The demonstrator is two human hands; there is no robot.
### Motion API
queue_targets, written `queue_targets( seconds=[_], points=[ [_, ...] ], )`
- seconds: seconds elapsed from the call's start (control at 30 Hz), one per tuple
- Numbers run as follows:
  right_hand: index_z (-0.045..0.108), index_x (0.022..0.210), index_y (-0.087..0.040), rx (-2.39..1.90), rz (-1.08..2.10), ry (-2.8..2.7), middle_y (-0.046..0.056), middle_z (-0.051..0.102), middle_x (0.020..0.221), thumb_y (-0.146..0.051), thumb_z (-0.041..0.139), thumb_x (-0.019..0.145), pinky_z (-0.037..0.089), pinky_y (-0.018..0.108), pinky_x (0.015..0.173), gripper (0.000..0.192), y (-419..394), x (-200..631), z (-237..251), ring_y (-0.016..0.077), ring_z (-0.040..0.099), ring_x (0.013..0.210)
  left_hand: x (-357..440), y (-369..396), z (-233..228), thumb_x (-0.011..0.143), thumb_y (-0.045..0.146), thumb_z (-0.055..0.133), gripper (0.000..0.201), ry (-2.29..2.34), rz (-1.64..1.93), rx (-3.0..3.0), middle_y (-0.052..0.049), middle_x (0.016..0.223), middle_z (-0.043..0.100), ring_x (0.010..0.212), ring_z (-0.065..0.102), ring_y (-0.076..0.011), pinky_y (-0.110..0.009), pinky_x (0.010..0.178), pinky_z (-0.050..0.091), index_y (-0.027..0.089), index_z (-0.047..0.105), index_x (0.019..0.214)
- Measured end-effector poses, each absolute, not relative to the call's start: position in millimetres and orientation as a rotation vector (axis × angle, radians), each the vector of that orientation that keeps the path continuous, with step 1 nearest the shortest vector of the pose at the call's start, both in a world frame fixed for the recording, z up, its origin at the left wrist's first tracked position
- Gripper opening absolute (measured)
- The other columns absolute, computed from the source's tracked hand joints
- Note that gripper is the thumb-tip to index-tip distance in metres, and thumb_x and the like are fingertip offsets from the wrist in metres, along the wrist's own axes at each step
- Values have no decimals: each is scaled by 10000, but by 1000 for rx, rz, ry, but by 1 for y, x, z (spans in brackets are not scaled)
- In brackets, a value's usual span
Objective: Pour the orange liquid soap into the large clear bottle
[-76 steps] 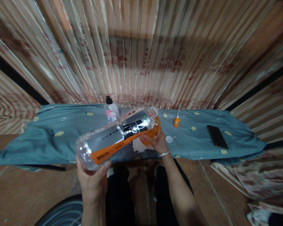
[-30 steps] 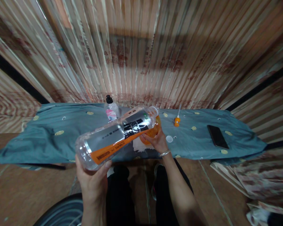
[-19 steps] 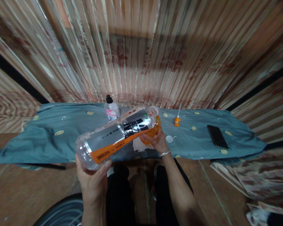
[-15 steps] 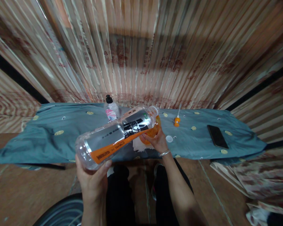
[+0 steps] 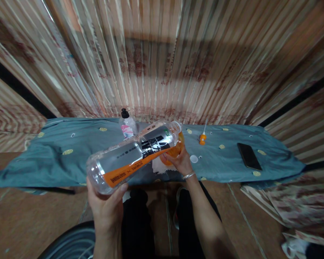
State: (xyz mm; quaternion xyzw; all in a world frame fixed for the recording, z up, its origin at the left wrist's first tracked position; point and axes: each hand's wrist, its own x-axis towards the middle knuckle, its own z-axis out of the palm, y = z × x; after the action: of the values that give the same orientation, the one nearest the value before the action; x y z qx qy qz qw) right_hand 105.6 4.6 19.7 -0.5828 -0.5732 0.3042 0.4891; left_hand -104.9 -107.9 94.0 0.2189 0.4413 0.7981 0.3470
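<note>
A large clear plastic bottle point(image 5: 129, 156) with a silver and orange label lies tilted across the view, its neck up at the right. My left hand point(image 5: 106, 198) is closed around the base of it. Behind its neck is an orange bottle point(image 5: 179, 145), partly hidden, which my right hand point(image 5: 181, 162) grips from the right side. Under the orange bottle lies a white tissue point(image 5: 163, 168) on the cloth. The large bottle's mouth is over the orange bottle; whether liquid passes between them I cannot tell.
On the teal cloth-covered table point(image 5: 56, 154) stand a pump bottle point(image 5: 127, 126) with a black top and an orange pump head point(image 5: 202, 139). A white disc point(image 5: 193, 159) and a black phone point(image 5: 248, 156) lie at the right. A striped curtain point(image 5: 156, 64) hangs behind.
</note>
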Motion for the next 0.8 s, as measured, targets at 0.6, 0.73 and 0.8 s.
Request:
queue_targets(
  seconds=[0.6,0.73,0.8],
  points=[
    [559,1296,-157,-1408,725,-1395,137,753,1107,-498,848,631,602,540,912,802,5,105,20,353,741,997,-106,-109,93,348,184,1000,843,1142,2075,543,-32,1032,729,943,677,-218,-381,967,546,221,711,1139],
    [555,1298,-179,-1404,743,-1388,112,758,1084,-500,840,638,605,540,904,788,5,105,20,344,743,985,-105,-108,94,368,226,997,787,1176,2066,591,-28,999,715,942,675,-235,-428,1001,527,224,710,1101],
    [549,1304,-182,-1404,741,-1387,107,758,1077,-505,837,641,607,535,901,792,5,105,19,342,742,989,-105,-108,94,382,249,995,777,1181,2055,623,-26,1003,708,968,678,-252,-456,1022,512,235,702,1102]
  ],
)
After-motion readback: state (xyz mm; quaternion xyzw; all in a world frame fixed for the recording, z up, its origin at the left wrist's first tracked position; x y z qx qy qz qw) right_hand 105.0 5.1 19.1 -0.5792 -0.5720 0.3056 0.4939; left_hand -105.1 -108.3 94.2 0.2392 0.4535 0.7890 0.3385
